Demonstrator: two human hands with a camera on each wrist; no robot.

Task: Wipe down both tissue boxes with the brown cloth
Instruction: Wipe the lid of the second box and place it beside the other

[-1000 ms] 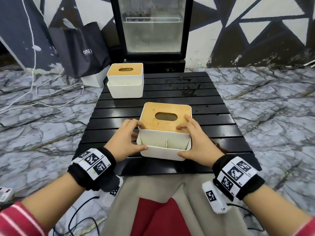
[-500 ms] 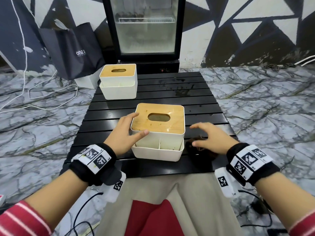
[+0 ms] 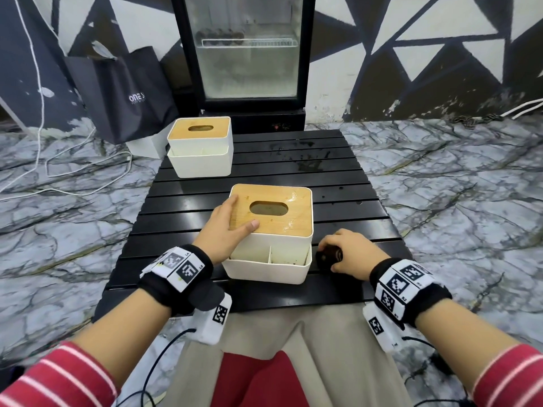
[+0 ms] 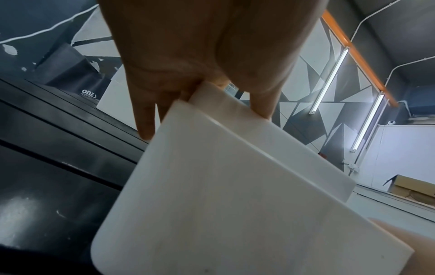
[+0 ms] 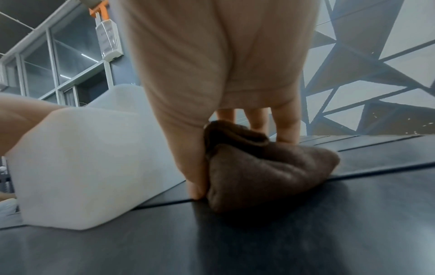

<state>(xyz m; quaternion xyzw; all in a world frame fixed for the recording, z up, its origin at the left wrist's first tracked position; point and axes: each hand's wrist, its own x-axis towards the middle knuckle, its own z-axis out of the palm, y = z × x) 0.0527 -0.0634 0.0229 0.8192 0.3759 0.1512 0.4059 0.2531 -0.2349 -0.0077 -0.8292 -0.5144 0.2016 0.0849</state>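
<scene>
A white tissue box with a wooden lid point(image 3: 271, 211) stands at the near middle of the black slatted table point(image 3: 338, 177). My left hand point(image 3: 227, 227) holds its left top corner, thumb on the lid and fingers down the side point(image 4: 146, 119); the box wall point(image 4: 223, 195) fills the left wrist view. Just right of the box lies the bunched brown cloth point(image 3: 328, 255). My right hand point(image 3: 345, 251) closes over it, thumb point(image 5: 188, 167) on one side and fingers behind the cloth point(image 5: 263, 167). A second, matching tissue box point(image 3: 201, 146) stands at the table's far left.
A glass-door fridge point(image 3: 246, 54) stands behind the table, with a dark paper bag point(image 3: 123, 92) to its left. White cables point(image 3: 58, 171) trail over the marble floor on the left. Water marks point(image 3: 305, 160) show on the far slats.
My right hand left the near box's right side, moved right and down to the table, and closed on the brown cloth. My left hand slid up onto the lid's corner.
</scene>
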